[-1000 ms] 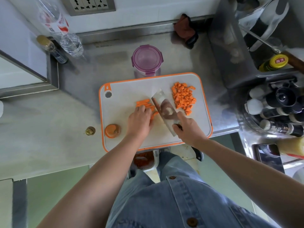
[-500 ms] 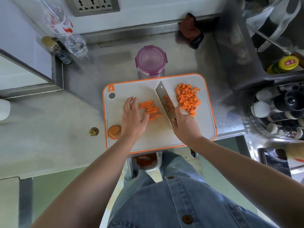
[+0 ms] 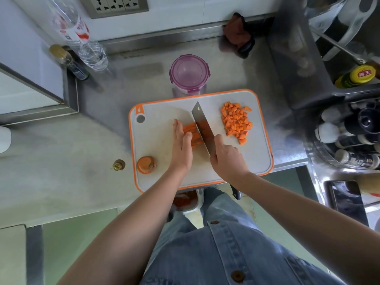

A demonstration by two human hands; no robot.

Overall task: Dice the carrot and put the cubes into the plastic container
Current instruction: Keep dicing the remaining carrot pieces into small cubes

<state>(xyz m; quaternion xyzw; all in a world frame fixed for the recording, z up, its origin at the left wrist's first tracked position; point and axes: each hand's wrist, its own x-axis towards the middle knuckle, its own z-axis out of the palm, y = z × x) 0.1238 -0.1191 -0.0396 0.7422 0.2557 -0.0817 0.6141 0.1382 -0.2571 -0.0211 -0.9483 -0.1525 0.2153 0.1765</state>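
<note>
Carrot strips (image 3: 192,132) lie mid-board on the white, orange-rimmed cutting board (image 3: 257,161). My left hand (image 3: 182,148) rests flat beside them, straight fingers against their left side. My right hand (image 3: 227,161) grips the cleaver (image 3: 202,127), whose blade presses the strips from the right. A heap of carrot cubes (image 3: 236,122) sits at the board's far right. A carrot end (image 3: 146,164) lies at the board's near left corner. The round plastic container (image 3: 189,74) with a purple lid stands just behind the board.
A water bottle (image 3: 82,38) and a small dark bottle (image 3: 68,61) stand at the back left. A dark cloth (image 3: 239,38) lies at the back. A seasoning rack (image 3: 349,136) and a phone (image 3: 345,199) sit at the right. A small knob (image 3: 118,164) lies left of the board.
The cleaver swung from flat to upright and now pushes the strips left against my left hand. My left hand uncurled from the strips and lies flat beside them.
</note>
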